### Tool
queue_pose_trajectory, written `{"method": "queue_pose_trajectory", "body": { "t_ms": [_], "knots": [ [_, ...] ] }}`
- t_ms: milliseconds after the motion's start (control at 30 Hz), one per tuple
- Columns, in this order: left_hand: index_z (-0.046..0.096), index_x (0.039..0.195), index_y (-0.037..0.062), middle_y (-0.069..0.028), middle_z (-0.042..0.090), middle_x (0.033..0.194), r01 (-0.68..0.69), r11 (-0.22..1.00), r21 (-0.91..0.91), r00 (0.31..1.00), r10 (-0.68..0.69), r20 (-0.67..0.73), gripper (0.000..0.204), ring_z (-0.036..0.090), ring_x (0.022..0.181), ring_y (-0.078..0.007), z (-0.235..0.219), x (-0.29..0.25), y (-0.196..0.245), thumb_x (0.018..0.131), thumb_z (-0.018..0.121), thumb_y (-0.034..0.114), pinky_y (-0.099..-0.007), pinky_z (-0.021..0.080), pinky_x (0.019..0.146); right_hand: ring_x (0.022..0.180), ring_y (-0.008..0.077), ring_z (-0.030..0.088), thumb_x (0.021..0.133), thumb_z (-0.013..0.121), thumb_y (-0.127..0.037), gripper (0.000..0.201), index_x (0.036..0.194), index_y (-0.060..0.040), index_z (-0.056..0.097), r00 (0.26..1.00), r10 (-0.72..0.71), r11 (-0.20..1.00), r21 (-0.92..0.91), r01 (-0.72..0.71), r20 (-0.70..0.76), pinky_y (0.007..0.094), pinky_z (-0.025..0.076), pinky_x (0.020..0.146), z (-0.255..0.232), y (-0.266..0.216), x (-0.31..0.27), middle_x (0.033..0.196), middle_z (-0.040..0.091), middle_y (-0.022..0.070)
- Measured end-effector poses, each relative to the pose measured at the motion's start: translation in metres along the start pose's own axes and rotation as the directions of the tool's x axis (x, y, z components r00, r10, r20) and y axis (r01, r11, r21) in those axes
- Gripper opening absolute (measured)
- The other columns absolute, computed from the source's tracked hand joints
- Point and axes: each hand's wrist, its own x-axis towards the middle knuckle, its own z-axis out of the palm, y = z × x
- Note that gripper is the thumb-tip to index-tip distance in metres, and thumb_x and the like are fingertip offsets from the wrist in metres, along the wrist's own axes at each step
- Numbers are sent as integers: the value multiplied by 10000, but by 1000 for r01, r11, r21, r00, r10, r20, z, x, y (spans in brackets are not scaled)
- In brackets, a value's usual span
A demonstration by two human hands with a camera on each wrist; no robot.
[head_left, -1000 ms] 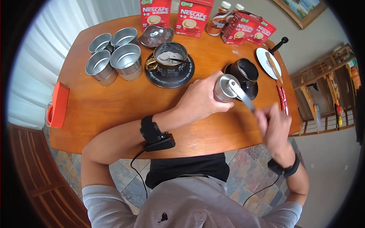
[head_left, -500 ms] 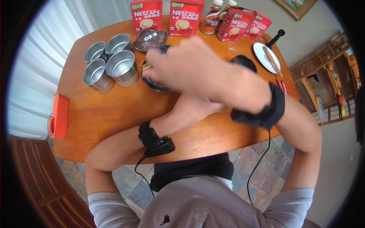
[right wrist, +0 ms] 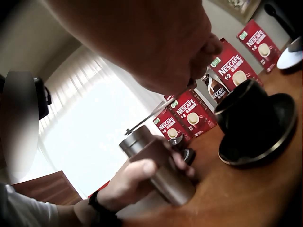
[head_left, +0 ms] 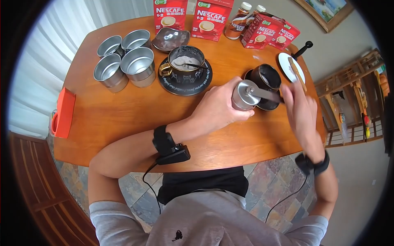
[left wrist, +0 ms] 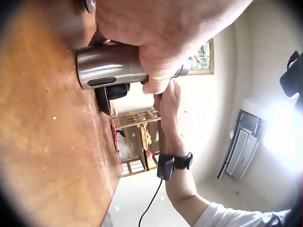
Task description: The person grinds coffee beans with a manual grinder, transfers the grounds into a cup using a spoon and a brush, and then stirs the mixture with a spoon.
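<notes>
Left hand (head_left: 223, 102) has its fingers wrapped round a silver crank grinder (head_left: 244, 98), which stands upright on the wooden surface (head_left: 127, 123), near the person's side. Right hand (head_left: 303, 112) is at the far end of the crank arm (head_left: 267, 94), fingers curled and gripping it; blurred in the head view, grip shows better in the right wrist view. Dark cup (right wrist: 244, 113) on a dark saucer (right wrist: 278, 136) just beyond the grinder, to its right. Left of the grinder, a gold-handled black cup (head_left: 183, 76) with pale powder and a spoon inside, on its own black saucer (head_left: 172, 87). Further left, four metal tins (head_left: 143, 79) grouped together. Dark wavy bowl (head_left: 170, 40), red NESCAFE boxes (head_left: 211, 20) and two bottles (head_left: 237, 28) along the back; white plate (head_left: 286, 67) at right.
</notes>
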Motion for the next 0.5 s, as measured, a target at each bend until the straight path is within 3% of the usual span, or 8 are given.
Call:
{"method": "queue_pose_trajectory", "body": {
  "t_ms": [100, 167, 267, 333, 367, 400, 433, 500],
  "knots": [
    [617, 1150, 52, -86, 723, 1018, -16, 998, 64, 1000, 15, 6, 438, 705, 949, -168, 1, -1, 2, 812, 873, 162, -332, 535, 873, 478, 277, 622, 983, 750, -324, 313, 909, -74, 578, 992, -58, 988, 136, 73, -110, 412, 462, 448, -11, -22, -57, 598, 627, 71],
    [620, 1146, 57, -84, 722, 1016, -31, 994, 102, 999, 30, 13, 430, 703, 940, -172, 3, -3, 4, 813, 873, 157, -334, 533, 865, 481, 225, 571, 909, 805, -363, 354, 818, -108, 577, 947, -297, 939, 140, 313, -127, 366, 447, 474, -19, -44, -75, 603, 570, 40],
    [624, 1130, 52, -70, 719, 1006, -61, 997, 48, 998, 60, 15, 407, 672, 913, -151, 5, -5, 3, 828, 878, 150, -322, 528, 841, 504, 159, 551, 912, 789, -378, 328, 826, -129, 594, 872, -490, 871, 46, 489, -3, 333, 392, 475, -34, -85, -66, 652, 517, 5],
    [612, 1115, 49, -59, 721, 955, -40, 998, -37, 999, 41, 8, 398, 668, 850, -160, 4, -4, -5, 840, 871, 175, -327, 531, 794, 496, 151, 536, 944, 743, -393, 348, 813, -125, 564, 825, -565, 825, -31, 564, -6, 339, 383, 475, -37, -111, -44, 660, 519, 8],
    [610, 1107, 50, -85, 746, 933, -70, 994, -81, 997, 69, -19, 386, 702, 812, -202, 3, -4, -8, 850, 853, 205, -358, 540, 762, 494, 165, 543, 955, 718, -417, 373, 809, -121, 543, 768, -634, 774, -65, 630, -97, 341, 400, 484, -24, -119, -29, 632, 517, 16],
    [614, 1102, 38, -65, 745, 935, 32, 971, -237, 999, -30, 12, 368, 678, 808, -153, 3, -3, -5, 866, 841, 205, -336, 536, 754, 492, 179, 549, 966, 693, -440, 398, 805, -117, 523, 694, -697, 715, -105, 691, -182, 343, 418, 493, -10, -127, -13, 604, 516, 24],
    [619, 1098, 25, -45, 743, 937, 135, 914, -383, 991, -128, 44, 351, 654, 804, -104, 2, -2, -2, 881, 829, 205, -315, 531, 746, 484, 202, 560, 975, 671, -454, 409, 822, -106, 522, 716, -685, 725, -30, 688, -131, 352, 433, 492, -4, -138, 3, 575, 525, 47],
    [625, 1113, 14, -62, 748, 954, 35, 972, -234, 999, -29, 29, 381, 673, 817, -121, 3, 1, -18, 866, 836, 212, -318, 539, 756, 529, 247, 623, 985, 625, -397, 344, 899, -66, 587, 730, -683, 718, 160, 677, -22, 396, 453, 509, 5, -158, 38, 607, 587, 79]
  ]
}}
